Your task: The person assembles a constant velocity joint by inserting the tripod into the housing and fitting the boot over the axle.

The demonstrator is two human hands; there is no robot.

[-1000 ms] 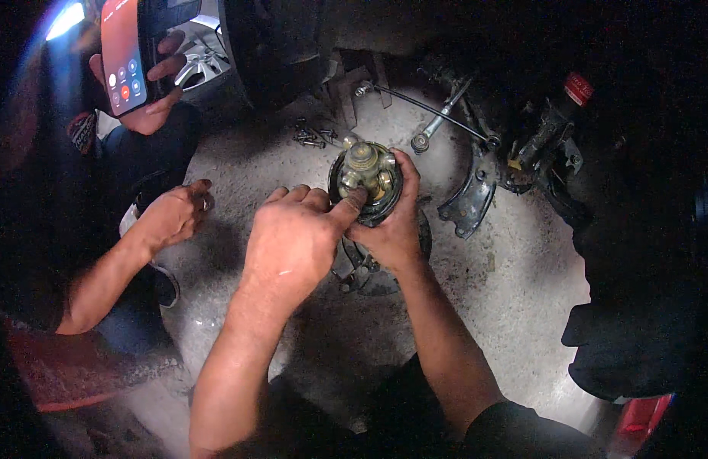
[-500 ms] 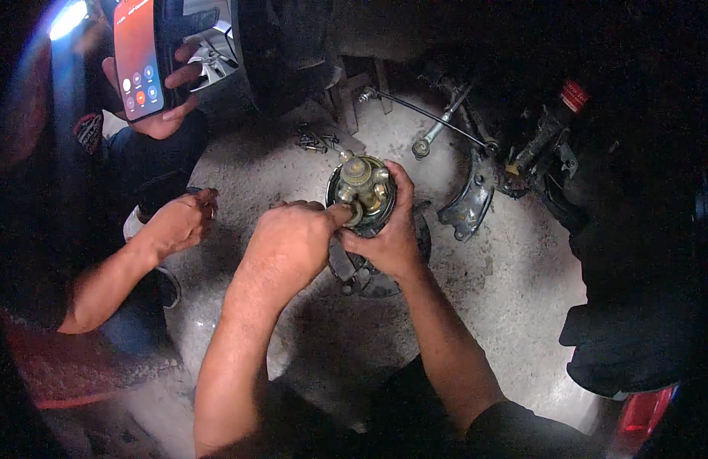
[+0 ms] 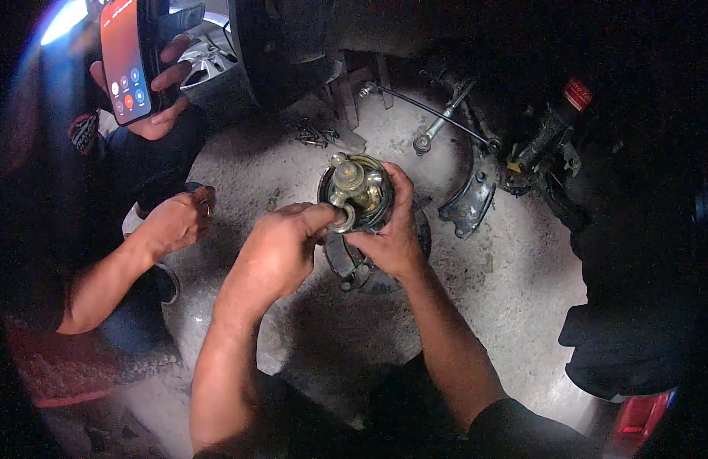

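Observation:
A round metal hub assembly [image 3: 352,180], with a central boss and short protrusions inside a dark rim, is held up mid-view. My right hand [image 3: 388,233] grips its right side and underside. At the lower-left edge, the fingers of my left hand [image 3: 285,249] are closed on a small silvery curved piece [image 3: 341,220], partly hidden by my fingertip. A dark metal plate assembly [image 3: 342,260] lies on the floor beneath, largely covered by the hub and my hands.
Another person's hand [image 3: 170,222] is at left; a phone [image 3: 123,57] is held up at upper left. Loose bolts [image 3: 312,134], a long link rod [image 3: 430,115], a curved arm [image 3: 469,206] and a strut [image 3: 549,130] lie on the concrete floor [image 3: 507,283]. A wheel [image 3: 209,61] stands behind.
The hub has shifted slightly down and left since a second ago. My left hand has drawn toward its lower-left edge, and the silvery piece under my fingers now shows more.

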